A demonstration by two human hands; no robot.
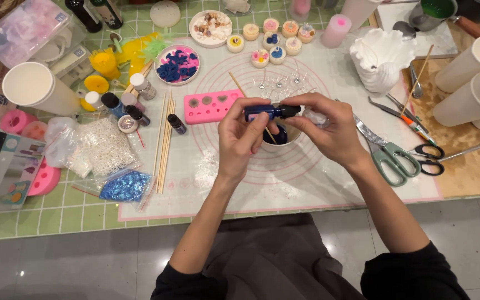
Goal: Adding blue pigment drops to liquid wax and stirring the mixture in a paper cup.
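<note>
My left hand (239,135) grips a small dark blue dye bottle (261,112) held sideways. My right hand (326,126) pinches the bottle's black cap (291,111) and also holds a crumpled clear wrapper (313,116). Both hands hover just above a small paper cup (280,138) holding dark blue liquid and a thin wooden stick (271,135). The cup stands near the middle of a translucent silicone mat (318,178) printed with pink circles.
A pink mould (211,105), wooden skewers (165,139), small dye bottles (134,108), bags of white and blue flakes lie left. Green scissors (391,159), tweezers and white cups (468,94) sit right. Small finished candles (276,41) and a white shell-shaped bowl (381,55) stand behind.
</note>
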